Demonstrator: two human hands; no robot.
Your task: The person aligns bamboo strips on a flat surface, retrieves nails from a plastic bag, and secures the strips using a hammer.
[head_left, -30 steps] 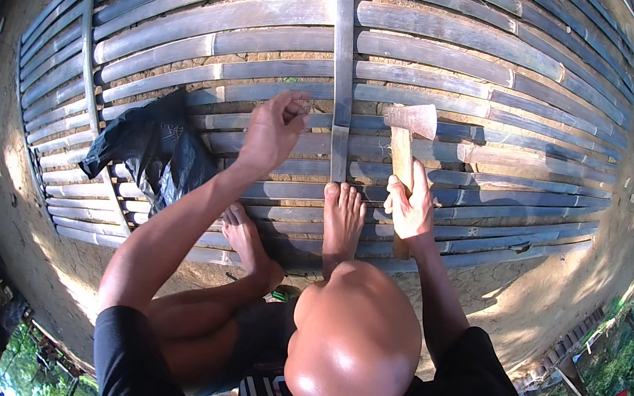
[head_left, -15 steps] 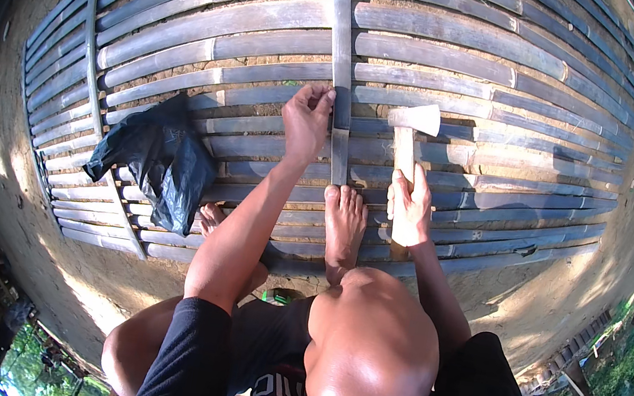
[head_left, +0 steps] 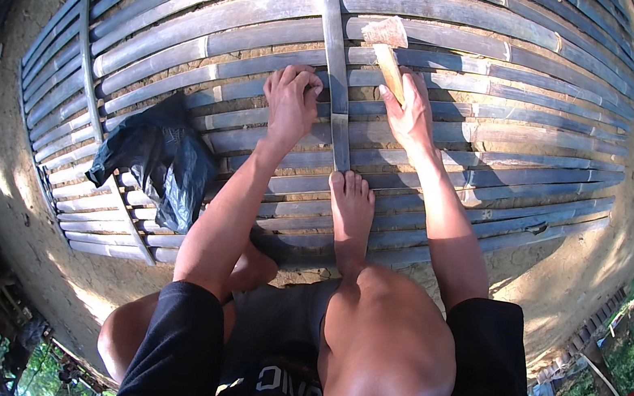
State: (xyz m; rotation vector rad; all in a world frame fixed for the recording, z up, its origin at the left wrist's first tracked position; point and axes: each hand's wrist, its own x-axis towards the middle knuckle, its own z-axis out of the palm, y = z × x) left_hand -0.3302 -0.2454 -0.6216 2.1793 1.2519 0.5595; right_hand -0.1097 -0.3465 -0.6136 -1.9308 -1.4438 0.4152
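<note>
My right hand point(head_left: 411, 118) is wrapped round the wooden handle of a hatchet point(head_left: 390, 68), its pale metal head pointing away from me above the slats. Just left of the long bamboo crosspiece point(head_left: 331, 20), my left hand point(head_left: 291, 108) is closed, fingertips bent toward the thumb. Whatever it pinches, if anything, is too small to make out. The crosspiece runs over a platform of split bamboo slats point(head_left: 262, 14). One bare foot point(head_left: 351, 203) rests at its near end, toes against the strip.
A crumpled black plastic bag point(head_left: 162, 163) lies on the slats left of my left forearm. Another narrow crosspiece point(head_left: 87, 65) crosses the platform at the far left. Bare earth point(head_left: 21, 146) surrounds the platform, and my raised knee point(head_left: 391, 357) fills the lower middle.
My right hand has carried the hatchet away from me and to the left, nearer the crosspiece. My left hand has shifted slightly left, off the crosspiece, its fingers turned more downward.
</note>
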